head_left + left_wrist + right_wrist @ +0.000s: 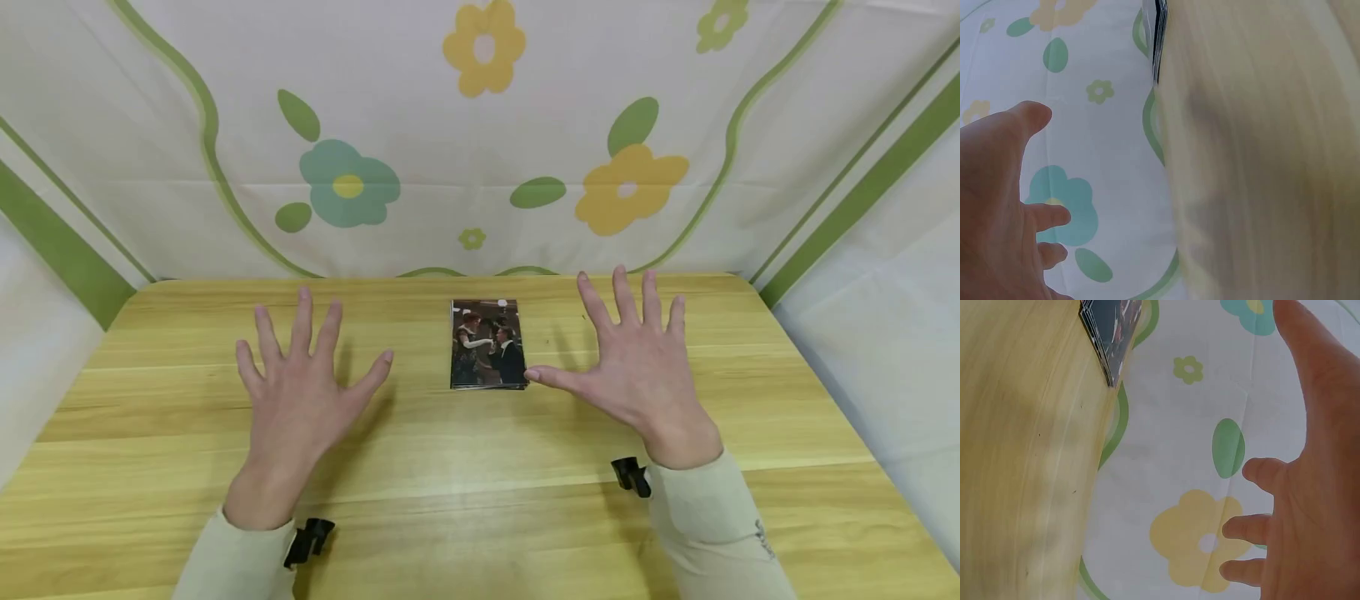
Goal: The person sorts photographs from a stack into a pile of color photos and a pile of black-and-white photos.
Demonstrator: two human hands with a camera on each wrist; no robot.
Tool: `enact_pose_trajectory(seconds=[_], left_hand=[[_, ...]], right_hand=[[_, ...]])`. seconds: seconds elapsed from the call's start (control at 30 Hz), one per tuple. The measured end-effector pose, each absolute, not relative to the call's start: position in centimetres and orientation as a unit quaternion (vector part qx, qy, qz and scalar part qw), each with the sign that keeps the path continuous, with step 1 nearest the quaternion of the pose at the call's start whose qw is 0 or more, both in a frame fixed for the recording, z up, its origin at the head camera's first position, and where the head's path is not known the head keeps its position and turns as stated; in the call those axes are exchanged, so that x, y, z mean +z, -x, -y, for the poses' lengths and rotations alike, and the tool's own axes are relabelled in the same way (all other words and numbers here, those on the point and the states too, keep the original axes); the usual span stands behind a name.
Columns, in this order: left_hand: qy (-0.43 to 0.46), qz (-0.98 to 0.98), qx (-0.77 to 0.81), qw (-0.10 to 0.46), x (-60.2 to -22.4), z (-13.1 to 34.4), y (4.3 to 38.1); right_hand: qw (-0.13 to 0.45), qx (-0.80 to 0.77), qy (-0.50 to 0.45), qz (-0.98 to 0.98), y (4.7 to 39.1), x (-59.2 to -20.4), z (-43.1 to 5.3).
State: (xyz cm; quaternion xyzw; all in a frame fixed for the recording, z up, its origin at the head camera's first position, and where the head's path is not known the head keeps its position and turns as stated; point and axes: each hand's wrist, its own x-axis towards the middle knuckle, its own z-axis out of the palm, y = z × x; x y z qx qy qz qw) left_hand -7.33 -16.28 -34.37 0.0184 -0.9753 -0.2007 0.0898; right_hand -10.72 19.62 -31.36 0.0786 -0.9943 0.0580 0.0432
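A small stack of photo cards (487,344) lies on the wooden table, its top picture showing two people in formal dress. In the right wrist view the edges of several layered cards (1110,337) show. To the left of the stack, my left hand (296,400) is held over the table with its fingers spread and nothing in it. My right hand (645,367) is on the other side, fingers also spread and holding nothing. Its thumb tip overlaps the stack's lower right corner in the head view.
The wooden table (465,517) has a back edge that meets a white cloth (427,108) printed with flowers and leaves. More white cloth hangs at both sides. Small black camera mounts (309,542) sit at the cuffs of both light sleeves.
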Motion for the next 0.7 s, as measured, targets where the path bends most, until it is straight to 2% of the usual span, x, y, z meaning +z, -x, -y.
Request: enact_pose_trajectory(seconds=[0.23, 0.7], left_hand=[[-0.012, 0.972, -0.211, 0.103, -35.6, 16.0, 6.8], [-0.026, 0.968, -0.245, 0.055, -36.6, 16.0, 6.0]], right_hand=[[0.052, 0.085, -0.074, 0.992, 10.2, -32.1, -19.9], [0.048, 0.137, -0.069, 0.987, 9.9, -33.1, -20.2]])
